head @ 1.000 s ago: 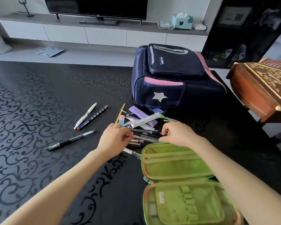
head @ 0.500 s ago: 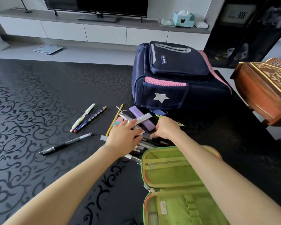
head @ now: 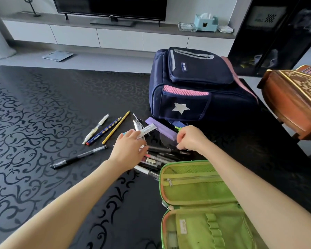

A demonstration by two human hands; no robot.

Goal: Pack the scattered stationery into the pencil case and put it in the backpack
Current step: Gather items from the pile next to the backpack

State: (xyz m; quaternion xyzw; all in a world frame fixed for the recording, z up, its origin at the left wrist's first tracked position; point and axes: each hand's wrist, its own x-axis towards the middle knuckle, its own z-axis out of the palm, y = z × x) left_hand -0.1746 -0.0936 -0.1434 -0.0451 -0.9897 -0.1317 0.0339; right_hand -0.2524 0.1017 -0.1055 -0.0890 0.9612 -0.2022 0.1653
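Left hand (head: 128, 150) spread over pens (head: 162, 155), right hand (head: 191, 139) pinching clear disc (head: 166, 143)

One navy fabric backpack (head: 196, 83), one open green fabric pencil case (head: 196, 191). Lying apart: one white plastic pen (head: 96, 128), one black gel pen (head: 78, 157), one blue dotted pencil (head: 104, 130), one yellow pencil (head: 116, 127). One purple rectangular box (head: 161, 127), one clear round disc (head: 167, 143). The heaped pens (head: 162, 155) overlap too much to count.

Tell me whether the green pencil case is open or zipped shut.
Open: the green pencil case lies spread flat on the black table, both inner halves up, showing its zip pocket and elastic pen loops.
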